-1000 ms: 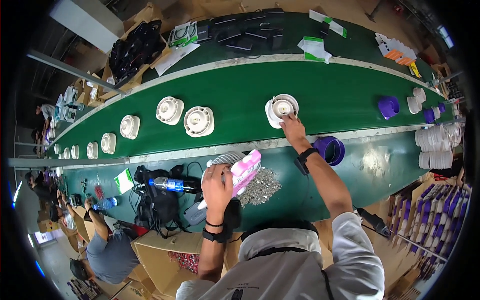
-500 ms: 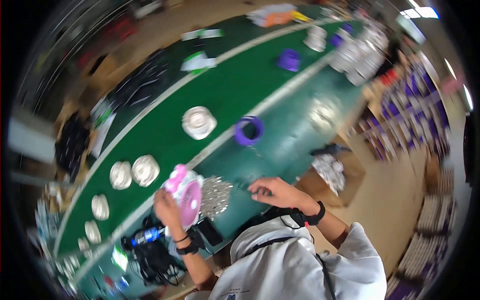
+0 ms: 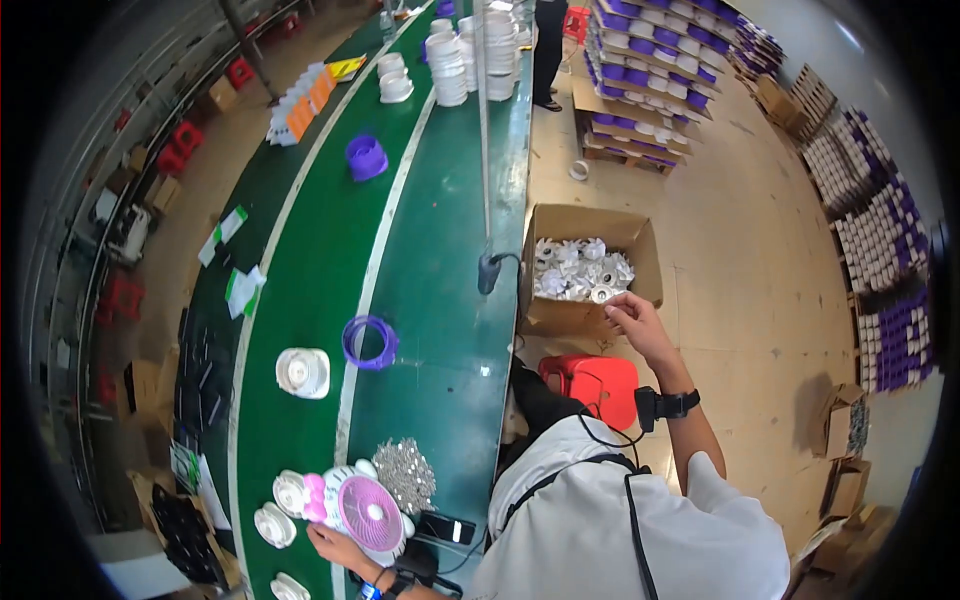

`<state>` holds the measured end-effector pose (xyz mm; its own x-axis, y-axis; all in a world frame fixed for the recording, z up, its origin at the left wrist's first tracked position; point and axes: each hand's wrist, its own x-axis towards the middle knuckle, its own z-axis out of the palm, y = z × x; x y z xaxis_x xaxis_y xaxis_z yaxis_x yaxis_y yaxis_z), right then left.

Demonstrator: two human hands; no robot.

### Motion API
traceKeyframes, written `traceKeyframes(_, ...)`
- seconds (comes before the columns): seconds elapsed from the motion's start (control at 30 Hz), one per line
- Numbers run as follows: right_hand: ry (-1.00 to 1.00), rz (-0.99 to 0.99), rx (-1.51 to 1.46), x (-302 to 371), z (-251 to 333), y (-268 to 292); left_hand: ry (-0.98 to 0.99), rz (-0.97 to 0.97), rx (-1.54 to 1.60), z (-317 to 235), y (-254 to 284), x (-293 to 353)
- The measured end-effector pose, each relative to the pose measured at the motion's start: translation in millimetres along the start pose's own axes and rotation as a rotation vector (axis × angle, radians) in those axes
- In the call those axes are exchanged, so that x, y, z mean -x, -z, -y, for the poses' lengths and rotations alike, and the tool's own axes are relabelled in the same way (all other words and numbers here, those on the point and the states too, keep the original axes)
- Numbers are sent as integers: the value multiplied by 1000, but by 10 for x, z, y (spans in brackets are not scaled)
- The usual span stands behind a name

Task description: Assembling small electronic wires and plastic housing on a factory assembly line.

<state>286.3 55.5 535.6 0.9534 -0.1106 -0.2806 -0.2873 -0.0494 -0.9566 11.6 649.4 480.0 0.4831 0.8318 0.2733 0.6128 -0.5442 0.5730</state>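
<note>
A white cat-shaped fan [image 3: 371,513] with a pink round grille and a pink bow lies at the near end of the green table. At its edge by the bow, the fingers of my left hand [image 3: 338,547] are curled against it. My right hand [image 3: 640,325] hangs over the near right edge of a cardboard box [image 3: 560,318], thumb and fingers slightly apart, with nothing visible in them. Silvery-white parts with round centres [image 3: 580,270] fill the box. A pile of small shiny metal pieces [image 3: 405,475] lies right beside the fan.
White round housings [image 3: 303,373] and purple rings [image 3: 370,343] sit along the green table [image 3: 440,250]. A thin pole [image 3: 485,150] rises from it. A phone [image 3: 447,528] lies by the fan. A red stool [image 3: 590,388] stands below the box; stacked pallets [image 3: 650,70] stand beyond.
The view has swung to the right. My right hand has moved from over the table to the box. My left hand stays at the fan's edge.
</note>
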Motion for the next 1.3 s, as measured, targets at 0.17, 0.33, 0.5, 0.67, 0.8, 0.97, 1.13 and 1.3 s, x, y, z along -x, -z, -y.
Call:
traceKeyframes(0.17, 130, 47, 9, -927, 74, 125, -23, 22, -73, -48, 58, 16)
traceKeyframes(0.33, 215, -58, -18, -2581, 611, 184, -285, -97, -337, 65, 4, -76)
traceKeyframes(0.5, 446, -227, 180, -4326, 888, 55, -544, -481, -1306, -316, -470, -12)
traceKeyframes(0.67, 586, -199, 370, -5577, 1386, -162, -464, -415, -1331, -328, -988, 228)
traceKeyframes(0.8, 841, -235, 532, -6665, 1652, -173, -394, -337, -1317, -759, -1425, 522)
traceKeyframes(0.97, 997, -233, 821, -7866, 2093, -136, -301, -261, -1277, -1291, -1998, 781)
traceKeyframes(1.13, 980, -183, 1003, -8636, 2451, -303, -211, -169, -1246, -1564, -2356, 1194)
traceKeyframes(1.3, 733, -19, 1424, -9055, 2642, -360, -141, -82, -1233, -1740, -2361, 1536)
